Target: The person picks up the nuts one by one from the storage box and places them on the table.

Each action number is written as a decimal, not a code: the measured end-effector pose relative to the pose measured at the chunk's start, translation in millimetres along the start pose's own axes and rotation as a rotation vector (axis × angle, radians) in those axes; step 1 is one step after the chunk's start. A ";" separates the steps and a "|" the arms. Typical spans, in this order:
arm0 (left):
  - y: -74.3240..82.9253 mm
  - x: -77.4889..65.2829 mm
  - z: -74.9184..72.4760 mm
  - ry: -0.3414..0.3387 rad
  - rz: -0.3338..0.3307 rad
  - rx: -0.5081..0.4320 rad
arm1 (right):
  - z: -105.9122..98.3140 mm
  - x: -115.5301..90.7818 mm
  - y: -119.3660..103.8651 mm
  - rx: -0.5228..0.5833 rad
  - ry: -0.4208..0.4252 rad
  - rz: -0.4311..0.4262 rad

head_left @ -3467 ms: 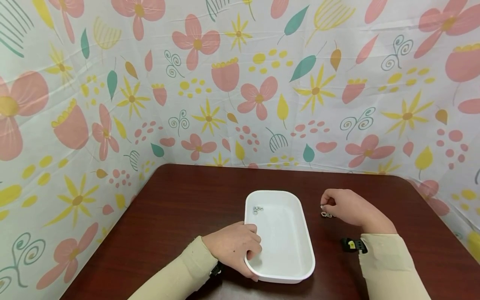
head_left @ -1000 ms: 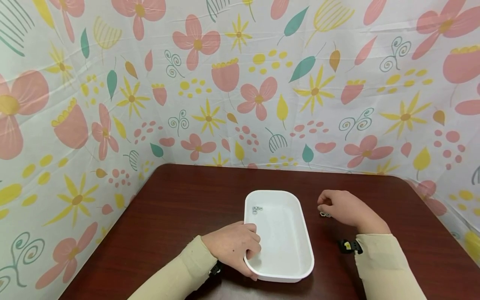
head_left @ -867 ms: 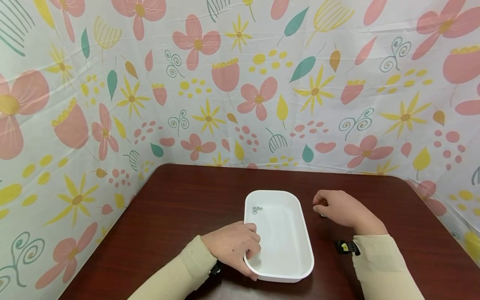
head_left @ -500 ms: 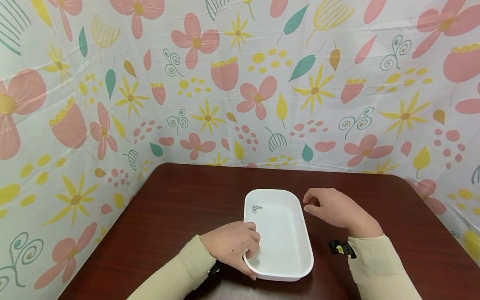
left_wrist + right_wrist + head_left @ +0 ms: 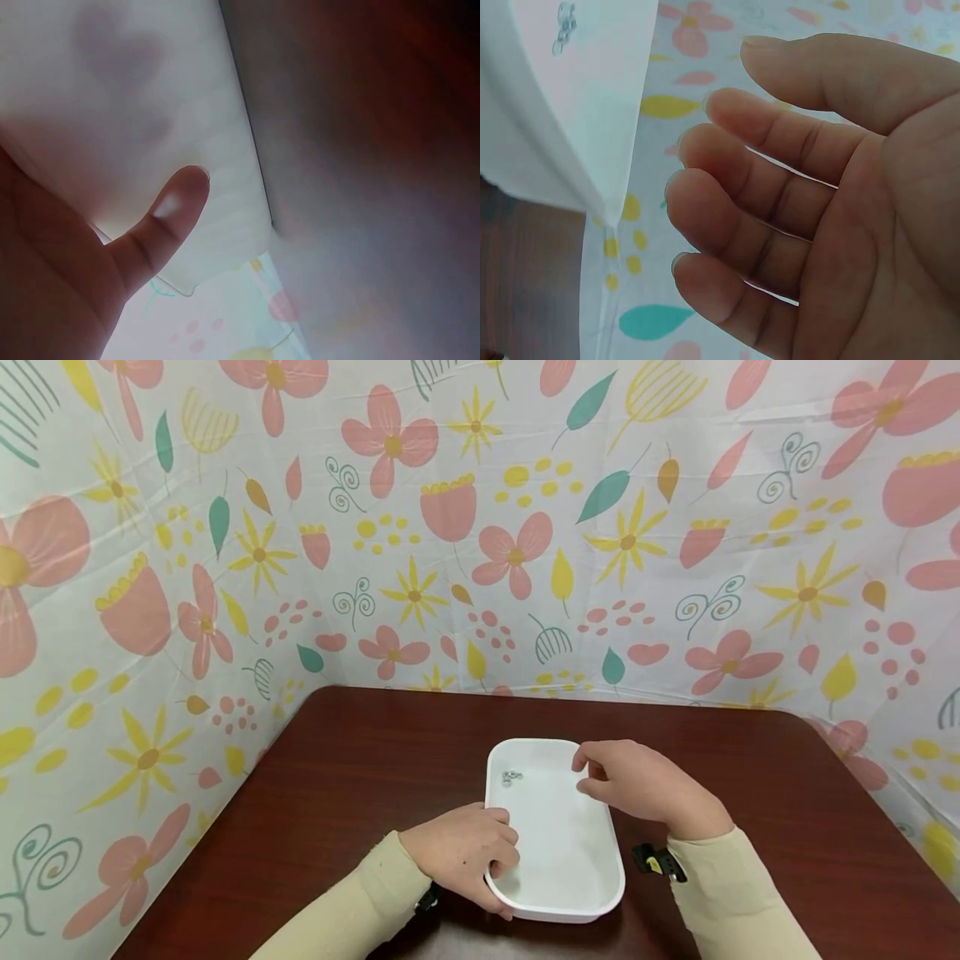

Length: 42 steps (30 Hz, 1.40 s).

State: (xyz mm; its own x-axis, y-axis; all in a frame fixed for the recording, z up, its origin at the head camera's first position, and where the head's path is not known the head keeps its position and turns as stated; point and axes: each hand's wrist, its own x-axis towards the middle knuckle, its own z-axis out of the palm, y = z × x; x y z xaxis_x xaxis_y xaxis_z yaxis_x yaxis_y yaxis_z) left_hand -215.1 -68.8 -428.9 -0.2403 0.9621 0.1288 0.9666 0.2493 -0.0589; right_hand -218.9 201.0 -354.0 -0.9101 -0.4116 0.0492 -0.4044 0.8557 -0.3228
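A white rectangular tray (image 5: pixel 558 843) stands on the table. My left hand (image 5: pixel 465 852) grips its near left rim, fingers over the inside. In the left wrist view the thumb (image 5: pixel 176 206) lies along the tray's outer wall (image 5: pixel 217 127). Several small silver metal nuts (image 5: pixel 512 777) lie together in the tray's far left part. Above the tray's right rim is my right hand (image 5: pixel 637 781), its fingertips over the inside. The right wrist view shows loosely bent fingers (image 5: pixel 705 214) apart from the thumb, with nothing visible between them.
The dark reddish-brown table (image 5: pixel 390 752) extends around the tray on all sides. Behind and left of it hangs a white cloth (image 5: pixel 465 577) with flower prints. A dark wrist strap (image 5: pixel 660 862) is at my right sleeve.
My right hand has moved left from the loose nuts on the table to over the tray's right rim. Those nuts are now out of sight. The left hand keeps its grip.
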 end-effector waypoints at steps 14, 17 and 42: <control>-0.9 0.5 2.2 0.013 0.010 0.009 | 8.5 26.9 -25.7 -0.056 -0.070 -0.021; -0.6 0.0 1.6 0.019 0.008 0.009 | 12.2 32.3 -29.0 -0.059 -0.089 -0.022; 0.4 0.4 2.5 0.020 0.004 0.029 | 41.3 70.5 -32.8 -0.065 -0.153 -0.065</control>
State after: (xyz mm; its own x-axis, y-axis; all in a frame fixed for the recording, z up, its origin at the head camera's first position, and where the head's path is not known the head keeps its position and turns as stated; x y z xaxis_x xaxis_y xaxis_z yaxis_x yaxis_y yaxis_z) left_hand -215.0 -68.1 -431.3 -0.2347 0.9607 0.1482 0.9644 0.2492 -0.0884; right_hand -266.0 130.9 -378.9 -0.8592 -0.5057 -0.0777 -0.4719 0.8420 -0.2616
